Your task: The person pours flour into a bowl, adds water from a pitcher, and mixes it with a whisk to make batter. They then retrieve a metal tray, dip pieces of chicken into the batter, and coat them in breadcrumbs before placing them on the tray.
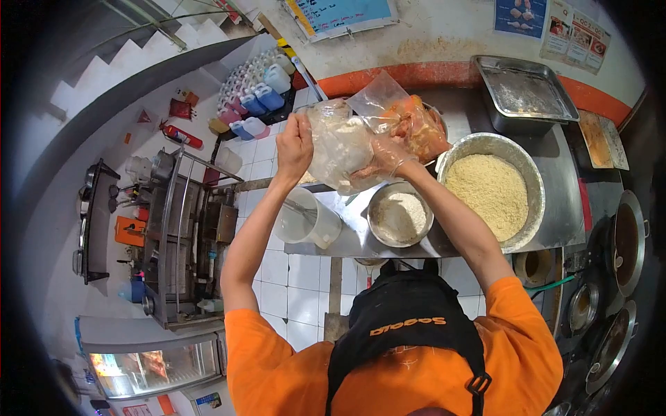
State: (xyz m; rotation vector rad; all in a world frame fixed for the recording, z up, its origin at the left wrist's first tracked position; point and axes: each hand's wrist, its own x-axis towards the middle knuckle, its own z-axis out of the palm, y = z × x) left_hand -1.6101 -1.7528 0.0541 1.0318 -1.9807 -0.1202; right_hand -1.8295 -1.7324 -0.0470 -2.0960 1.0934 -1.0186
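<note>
Left hand (295,144) and gloved right hand (386,158) clutch a crinkly clear plastic bag (340,142).

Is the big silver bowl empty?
No, the big silver bowl is filled nearly to its rim with pale yellow crumbs.

So the clear plastic bag (340,142) is crumpled and cloudy, dusted white inside, and held up in the air. The left hand (295,144) pinches its edge at 9 o'clock, and the gloved right hand (388,158) grips it at about 4 o'clock. A second bag (415,126) touches it at 2 o'clock. That one's see-through, stuffed with orange, wet-looking chunks, with its loose top flap pointing to 11.
</note>
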